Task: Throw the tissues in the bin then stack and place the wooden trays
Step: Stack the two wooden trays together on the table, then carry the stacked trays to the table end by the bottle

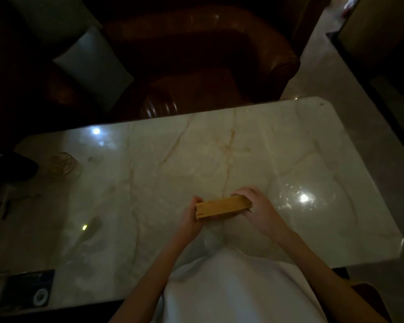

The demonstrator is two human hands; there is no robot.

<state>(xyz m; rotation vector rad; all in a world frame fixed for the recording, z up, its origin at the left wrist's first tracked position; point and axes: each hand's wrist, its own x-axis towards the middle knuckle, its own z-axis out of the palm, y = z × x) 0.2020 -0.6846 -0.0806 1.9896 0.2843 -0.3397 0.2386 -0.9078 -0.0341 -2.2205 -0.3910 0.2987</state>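
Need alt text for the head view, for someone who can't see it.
Both hands, left and right, hold the stacked wooden trays by the ends over a marble table. A glass ashtray sits far left; a leather armchair stands beyond.

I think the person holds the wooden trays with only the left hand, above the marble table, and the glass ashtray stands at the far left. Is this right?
Not quite. In the head view both hands hold the wooden trays: the left hand on one end, the right hand on the other. The rest stands: marble table below, glass ashtray at the far left.
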